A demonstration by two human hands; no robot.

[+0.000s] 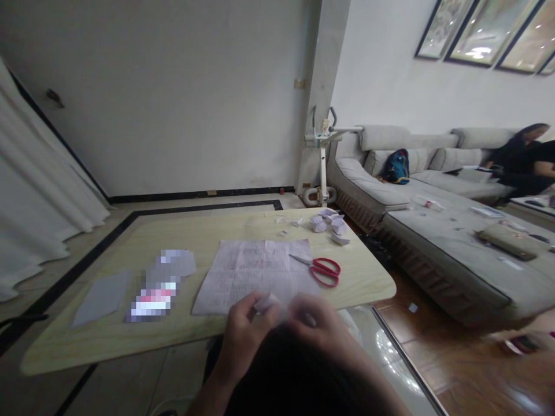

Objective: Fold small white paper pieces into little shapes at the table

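Note:
Close to my body, at the table's near edge, my left hand (249, 326) pinches a small piece of white paper (267, 301). Opposite it, my right hand (314, 323) is curled with its fingers pressed together at the paper's other side, smeared a little by motion. Just beyond both hands lies a large printed sheet (255, 268), creased by folds. Red-handled scissors (325, 271) rest with their blades over its right edge. Several folded paper pieces (328, 221) sit at the table's far right, with small paper scraps (284, 233) beside them.
The pale wooden table (147, 231) has rounded corners. On its left lie a sheet of paper (102, 297) and a pixelated object (154, 294). A grey sofa (451, 225) stands to the right, with a backpack (396, 166) and a seated person (520, 162) on it. White curtains (39, 190) hang at left.

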